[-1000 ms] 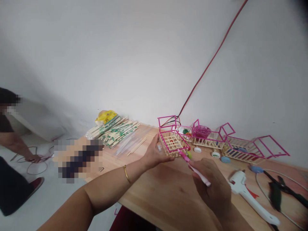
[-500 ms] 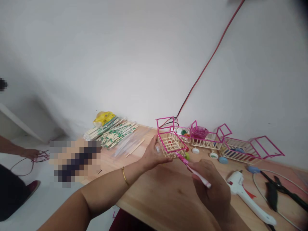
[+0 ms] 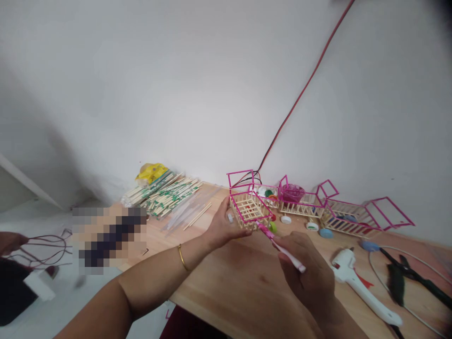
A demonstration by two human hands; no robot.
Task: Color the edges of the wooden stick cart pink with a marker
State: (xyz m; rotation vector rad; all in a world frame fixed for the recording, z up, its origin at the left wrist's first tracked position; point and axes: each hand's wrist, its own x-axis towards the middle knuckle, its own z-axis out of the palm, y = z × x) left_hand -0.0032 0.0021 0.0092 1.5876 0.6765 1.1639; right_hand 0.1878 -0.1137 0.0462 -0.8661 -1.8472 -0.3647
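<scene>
My left hand (image 3: 223, 225) grips the side of a small cart built of thin wooden sticks (image 3: 250, 209), its rim and upright handle frame painted pink. Its lower slats are bare wood. Between the fingers of my right hand (image 3: 306, 263) is a white-handled paintbrush (image 3: 287, 252). The pink-smeared end of the brush touches the near lower corner of the cart. Behind it stand several similar stick carts with pink rims, one of them a bare-sided cart (image 3: 348, 217) at the right. A pink cup (image 3: 292, 193) sits among them.
Bundled wooden sticks (image 3: 173, 193) and a yellow bag (image 3: 151, 173) lie at the back left. Bottle caps (image 3: 325, 233) are by the carts. A white glue gun (image 3: 367, 287) and black-handled pliers (image 3: 416, 278) lie right. At far left, another person's hand (image 3: 12, 242) holds dark cord.
The brush stays against the cart's lower corner with barely any shift. The other person's hand at the far left has moved left and down with the cord. The view has shifted slightly.
</scene>
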